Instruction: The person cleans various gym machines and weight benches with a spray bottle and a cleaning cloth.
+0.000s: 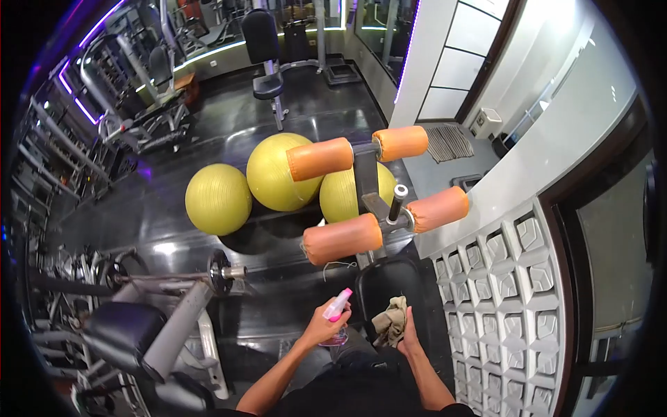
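Observation:
My left hand (324, 325) is wrapped round a clear spray bottle (338, 306) with a pink and white nozzle. In my right hand (410, 335) is a crumpled beige cloth (391, 321), held over the black padded seat (389, 283) of a machine. Ahead of both hands, the machine's post (366, 182) carries orange foam rollers: a lower left one (342, 238), a lower right one (438, 209), an upper left one (321, 159) and an upper right one (401, 143). Neither hand touches the rollers.
Yellow exercise balls (218, 199) rest on the black floor beyond the machine. A bench with a barbell (167, 278) stands at the left. A textured white wall panel (497, 313) runs along the right. Farther back are a black chair-like bench (261, 42) and a striped mat (449, 143).

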Action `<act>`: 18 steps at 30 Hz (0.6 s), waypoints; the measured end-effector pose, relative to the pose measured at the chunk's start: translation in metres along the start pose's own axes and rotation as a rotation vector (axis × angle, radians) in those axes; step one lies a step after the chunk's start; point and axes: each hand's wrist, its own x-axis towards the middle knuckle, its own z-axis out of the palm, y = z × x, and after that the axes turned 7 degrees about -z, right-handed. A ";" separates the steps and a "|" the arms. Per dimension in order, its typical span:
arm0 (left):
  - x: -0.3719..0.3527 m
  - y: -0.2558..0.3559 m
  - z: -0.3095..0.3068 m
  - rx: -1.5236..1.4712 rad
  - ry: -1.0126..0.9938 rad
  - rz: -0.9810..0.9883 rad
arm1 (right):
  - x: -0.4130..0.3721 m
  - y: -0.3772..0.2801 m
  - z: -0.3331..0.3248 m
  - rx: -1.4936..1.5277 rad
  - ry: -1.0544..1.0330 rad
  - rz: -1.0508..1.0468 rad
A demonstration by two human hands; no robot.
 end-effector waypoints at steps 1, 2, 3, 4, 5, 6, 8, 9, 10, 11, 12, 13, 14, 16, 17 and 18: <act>0.009 0.006 -0.011 0.014 -0.012 -0.004 | 0.006 -0.002 0.014 0.019 -0.025 -0.003; 0.013 0.010 -0.021 0.093 -0.066 -0.011 | 0.009 -0.001 0.027 0.038 -0.045 0.000; 0.018 0.016 -0.030 0.168 -0.125 -0.014 | 0.012 -0.002 0.042 0.031 -0.086 0.011; 0.022 0.022 -0.039 0.175 -0.145 -0.018 | 0.015 -0.005 0.054 0.022 -0.124 0.015; 0.023 0.029 -0.048 0.154 -0.161 -0.028 | 0.022 -0.002 0.055 0.033 -0.147 0.011; 0.025 0.035 -0.057 0.132 -0.177 -0.035 | 0.029 0.003 0.057 0.043 -0.099 -0.049; 0.033 0.029 -0.077 0.135 -0.192 -0.049 | 0.045 0.017 0.052 -0.020 -0.067 -0.068; 0.039 0.033 -0.087 0.137 -0.209 -0.045 | 0.046 0.014 0.061 -0.014 -0.052 -0.085; 0.044 0.035 -0.096 0.137 -0.227 -0.045 | 0.046 0.015 0.071 -0.046 0.014 -0.160; 0.051 0.032 -0.106 0.167 -0.259 -0.032 | 0.044 0.018 0.080 -0.078 0.086 -0.231; 0.058 0.034 -0.115 0.175 -0.299 -0.059 | 0.045 0.020 0.086 -0.071 0.109 -0.244; 0.065 0.036 -0.123 0.172 -0.332 -0.076 | 0.045 0.024 0.090 -0.128 0.164 -0.268; 0.073 0.037 -0.131 0.171 -0.366 -0.095 | 0.045 0.029 0.094 -0.184 0.221 -0.290; 0.095 0.042 -0.146 0.193 -0.450 -0.108 | 0.043 0.036 0.102 -0.215 0.276 -0.286; 0.106 0.042 -0.153 0.202 -0.495 -0.105 | 0.040 0.032 0.111 -0.480 0.281 -0.250; 0.118 0.042 -0.162 0.211 -0.537 -0.104 | 0.038 0.029 0.121 -0.742 0.279 -0.199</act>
